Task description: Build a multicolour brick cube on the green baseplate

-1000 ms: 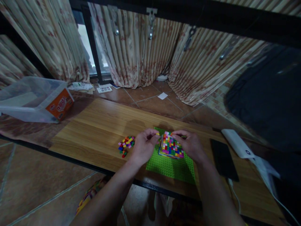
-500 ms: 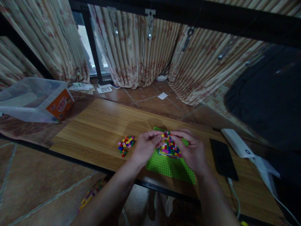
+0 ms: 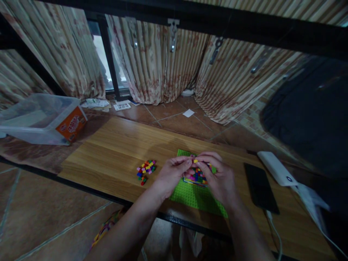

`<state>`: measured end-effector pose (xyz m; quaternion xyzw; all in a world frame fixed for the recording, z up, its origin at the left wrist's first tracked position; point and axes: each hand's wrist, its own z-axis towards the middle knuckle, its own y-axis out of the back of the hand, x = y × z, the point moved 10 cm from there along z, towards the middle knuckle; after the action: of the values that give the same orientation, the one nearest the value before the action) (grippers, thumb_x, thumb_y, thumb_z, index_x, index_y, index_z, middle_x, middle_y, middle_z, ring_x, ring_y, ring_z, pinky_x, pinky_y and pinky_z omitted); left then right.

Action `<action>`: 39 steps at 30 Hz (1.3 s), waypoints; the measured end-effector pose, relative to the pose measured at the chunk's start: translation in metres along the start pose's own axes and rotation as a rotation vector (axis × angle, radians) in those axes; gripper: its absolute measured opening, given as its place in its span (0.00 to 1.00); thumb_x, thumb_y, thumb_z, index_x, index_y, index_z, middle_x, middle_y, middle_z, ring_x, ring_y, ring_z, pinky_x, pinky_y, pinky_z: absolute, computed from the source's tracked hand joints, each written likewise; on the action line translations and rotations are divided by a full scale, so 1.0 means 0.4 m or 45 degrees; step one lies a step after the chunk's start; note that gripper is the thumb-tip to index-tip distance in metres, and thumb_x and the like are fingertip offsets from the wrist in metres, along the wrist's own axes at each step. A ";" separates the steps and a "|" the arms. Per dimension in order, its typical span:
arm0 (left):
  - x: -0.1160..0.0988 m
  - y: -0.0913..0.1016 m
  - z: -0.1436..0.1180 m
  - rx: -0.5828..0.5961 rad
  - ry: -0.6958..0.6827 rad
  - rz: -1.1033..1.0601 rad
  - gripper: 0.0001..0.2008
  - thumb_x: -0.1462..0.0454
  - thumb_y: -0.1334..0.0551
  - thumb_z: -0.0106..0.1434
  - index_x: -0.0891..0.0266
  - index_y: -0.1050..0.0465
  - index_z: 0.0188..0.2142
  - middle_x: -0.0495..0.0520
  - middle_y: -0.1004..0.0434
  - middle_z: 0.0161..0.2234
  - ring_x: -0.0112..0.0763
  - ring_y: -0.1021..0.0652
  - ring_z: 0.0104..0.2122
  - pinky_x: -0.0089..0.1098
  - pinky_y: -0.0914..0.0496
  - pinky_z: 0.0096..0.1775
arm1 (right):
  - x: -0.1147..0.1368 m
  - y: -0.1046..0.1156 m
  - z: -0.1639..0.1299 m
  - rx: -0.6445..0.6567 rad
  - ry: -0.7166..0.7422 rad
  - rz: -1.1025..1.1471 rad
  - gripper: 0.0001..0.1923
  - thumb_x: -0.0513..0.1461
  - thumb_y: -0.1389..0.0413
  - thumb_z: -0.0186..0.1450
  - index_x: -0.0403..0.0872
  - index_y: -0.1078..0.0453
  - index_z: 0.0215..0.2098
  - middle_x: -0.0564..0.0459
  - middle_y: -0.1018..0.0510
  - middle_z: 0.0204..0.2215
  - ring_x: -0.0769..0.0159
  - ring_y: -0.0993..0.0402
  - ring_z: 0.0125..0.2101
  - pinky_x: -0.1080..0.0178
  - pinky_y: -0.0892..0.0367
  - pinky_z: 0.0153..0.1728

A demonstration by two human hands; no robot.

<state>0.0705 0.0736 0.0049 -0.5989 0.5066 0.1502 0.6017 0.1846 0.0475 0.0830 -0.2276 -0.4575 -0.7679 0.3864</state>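
Note:
My right hand [image 3: 219, 175] pinches a small yellow toy brick [image 3: 195, 161] between thumb and forefinger. My left hand [image 3: 174, 172] is closed just beside it, thumb against forefinger; what it holds, if anything, is hidden. Both hands hover over a block of many-coloured toy bricks [image 3: 198, 177], partly covered by my fingers. That block sits on a green studded baseplate [image 3: 194, 197] on the wooden table [image 3: 114, 156]. Left of the hands lies a loose pile of small coloured bricks [image 3: 146, 167].
A black phone [image 3: 261, 186] with a cable plugged in lies to the right, beside a white power bank [image 3: 276, 168]. At far left stands a clear plastic bin [image 3: 40, 123] with an orange label. Beyond the table are a tiled floor and striped curtains [image 3: 152, 69].
The yellow brick has shifted from the left fingertips to the right ones. My hands have closed in over the block and cover more of it. The whole view has moved slightly.

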 end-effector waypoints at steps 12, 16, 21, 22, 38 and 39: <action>-0.068 0.098 0.000 -0.247 -0.152 0.197 0.09 0.62 0.33 0.54 0.65 0.21 0.34 0.53 0.21 0.30 0.23 0.26 0.26 0.26 0.33 0.31 | -0.151 0.040 0.005 -0.041 -0.248 -0.302 0.10 0.42 0.47 0.63 0.47 0.26 0.32 0.49 0.23 0.35 0.60 0.26 0.38 0.57 0.34 0.43; -0.065 0.091 -0.001 -0.236 -0.132 0.210 0.08 0.63 0.33 0.54 0.65 0.21 0.34 0.53 0.21 0.30 0.23 0.25 0.26 0.27 0.33 0.32 | -0.149 0.022 0.010 0.020 -0.249 -0.302 0.10 0.42 0.47 0.63 0.48 0.26 0.32 0.50 0.23 0.36 0.61 0.27 0.39 0.58 0.35 0.43; -0.066 0.091 -0.004 -0.249 -0.123 0.216 0.07 0.64 0.33 0.54 0.65 0.21 0.33 0.53 0.21 0.30 0.23 0.25 0.26 0.26 0.33 0.32 | -0.156 0.011 0.009 0.059 -0.274 -0.279 0.10 0.43 0.48 0.64 0.47 0.26 0.33 0.50 0.23 0.35 0.61 0.27 0.38 0.59 0.35 0.42; -0.066 0.091 -0.005 -0.252 -0.124 0.215 0.07 0.64 0.33 0.54 0.65 0.21 0.33 0.53 0.21 0.30 0.23 0.25 0.26 0.26 0.33 0.32 | -0.158 0.010 0.009 0.065 -0.284 -0.273 0.10 0.43 0.48 0.64 0.47 0.26 0.33 0.50 0.23 0.35 0.61 0.27 0.37 0.60 0.35 0.42; -0.069 0.088 -0.010 -0.258 -0.116 0.217 0.07 0.64 0.32 0.52 0.65 0.21 0.31 0.54 0.21 0.29 0.25 0.25 0.28 0.27 0.32 0.33 | -0.192 -0.002 0.004 0.106 -0.388 -0.202 0.12 0.45 0.47 0.62 0.48 0.25 0.33 0.51 0.21 0.33 0.62 0.26 0.34 0.61 0.34 0.39; -0.071 0.088 -0.011 -0.262 -0.123 0.214 0.07 0.64 0.32 0.51 0.65 0.21 0.30 0.54 0.21 0.29 0.25 0.25 0.28 0.27 0.32 0.33 | -0.191 -0.004 0.004 0.114 -0.388 -0.195 0.12 0.45 0.47 0.62 0.48 0.25 0.33 0.51 0.21 0.33 0.62 0.26 0.34 0.60 0.33 0.39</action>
<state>0.0283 0.0901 0.0082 -0.6050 0.5072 0.2800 0.5462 0.2291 0.0787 0.0291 -0.2884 -0.5604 -0.7307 0.2626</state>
